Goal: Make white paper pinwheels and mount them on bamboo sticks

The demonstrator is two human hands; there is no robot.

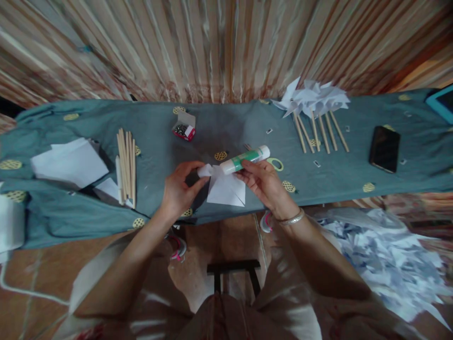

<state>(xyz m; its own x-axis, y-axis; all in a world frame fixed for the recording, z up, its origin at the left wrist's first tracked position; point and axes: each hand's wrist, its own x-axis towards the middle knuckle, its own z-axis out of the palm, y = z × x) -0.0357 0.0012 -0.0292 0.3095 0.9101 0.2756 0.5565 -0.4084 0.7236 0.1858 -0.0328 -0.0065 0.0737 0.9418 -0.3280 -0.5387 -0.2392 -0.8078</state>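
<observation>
My right hand (264, 183) grips a white and green glue stick (244, 159), tilted with its right end higher. In the fingers of my left hand (181, 186) is a small white cap (204, 170), apart from the stick's left end. Below the stick, near the front edge of the table, is a folded square of white paper (226, 191), its top partly hidden by the glue stick. Scissors with a pale green handle (276, 164) lie just beyond my right hand, their blades partly covered.
A red box of metal pins (184, 127) stands open at the back. Wooden sticks (126, 165) and paper sheets (71, 160) lie left. Several paper pinwheels (314, 99) and a phone (385, 148) lie right. Paper scraps (385, 255) are heaped below the table at right.
</observation>
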